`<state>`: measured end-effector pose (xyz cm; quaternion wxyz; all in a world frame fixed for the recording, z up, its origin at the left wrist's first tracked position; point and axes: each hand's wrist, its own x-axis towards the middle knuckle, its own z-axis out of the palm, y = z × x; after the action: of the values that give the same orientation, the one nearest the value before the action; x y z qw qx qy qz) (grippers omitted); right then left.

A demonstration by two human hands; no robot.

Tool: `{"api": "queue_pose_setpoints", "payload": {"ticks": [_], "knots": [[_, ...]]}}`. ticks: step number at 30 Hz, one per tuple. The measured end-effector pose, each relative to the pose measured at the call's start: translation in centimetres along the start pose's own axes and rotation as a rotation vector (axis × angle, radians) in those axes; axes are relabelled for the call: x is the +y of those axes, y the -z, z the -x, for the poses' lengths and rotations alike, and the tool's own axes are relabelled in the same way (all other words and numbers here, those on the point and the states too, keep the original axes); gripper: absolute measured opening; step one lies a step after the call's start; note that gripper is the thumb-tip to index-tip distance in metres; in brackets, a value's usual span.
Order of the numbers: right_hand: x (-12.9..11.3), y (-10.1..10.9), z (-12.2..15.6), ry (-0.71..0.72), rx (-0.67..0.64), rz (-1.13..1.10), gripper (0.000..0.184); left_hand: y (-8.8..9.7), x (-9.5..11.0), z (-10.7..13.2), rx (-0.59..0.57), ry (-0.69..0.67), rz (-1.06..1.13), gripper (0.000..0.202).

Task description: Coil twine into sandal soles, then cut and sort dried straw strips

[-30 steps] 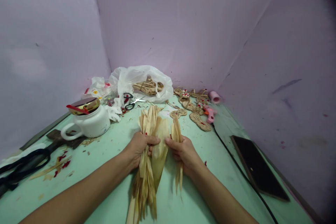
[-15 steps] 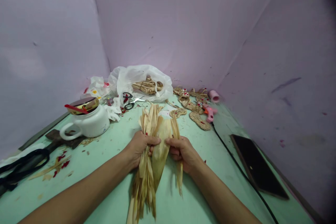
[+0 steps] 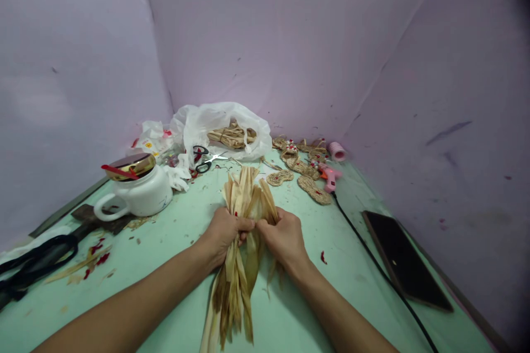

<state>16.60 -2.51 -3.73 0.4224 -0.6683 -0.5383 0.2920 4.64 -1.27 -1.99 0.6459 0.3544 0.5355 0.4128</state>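
My left hand [image 3: 228, 231] is closed round the middle of a bundle of dried corn husks [image 3: 235, 292], which stands roughly upright with pale ends above the fist and browner strips hanging below. My right hand [image 3: 282, 234] pinches husk strips [image 3: 265, 201] against the bundle's right side, its thumb close to the left thumb. Part of a wider husk shows between the two hands. What lies inside the right fingers is partly hidden.
Left stands a white mug [image 3: 143, 196] with a gold lid; black-handled scissors [image 3: 209, 161] lie behind. A plastic bag [image 3: 192, 127] holds more husks. On the right are woven soles [image 3: 313, 190], a pink glue gun [image 3: 330, 176] with a black cord, and a dark phone [image 3: 406, 262].
My right hand has moved left and turned inward, bringing its strips against the bundle. The wide husk, flat and open before, is now folded and mostly covered. My left hand keeps its hold.
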Motion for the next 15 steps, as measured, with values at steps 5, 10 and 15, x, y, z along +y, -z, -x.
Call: {"api": "queue_pose_setpoints", "payload": {"ticks": [5,10,15], "knots": [[0.9,0.8,-0.9,0.131,0.157,0.250,0.008,0.1,-0.1,-0.1,0.008,-0.015,-0.002,0.013],[1.6,2.3,-2.2,-0.009,0.070,-0.095,0.005,0.6,-0.3,-0.5,-0.040,0.022,0.050,0.012],[1.9,4.6,-3.8,-0.302,0.161,-0.596,0.012,1.1,0.1,-0.7,-0.020,0.035,0.109,0.013]]}}
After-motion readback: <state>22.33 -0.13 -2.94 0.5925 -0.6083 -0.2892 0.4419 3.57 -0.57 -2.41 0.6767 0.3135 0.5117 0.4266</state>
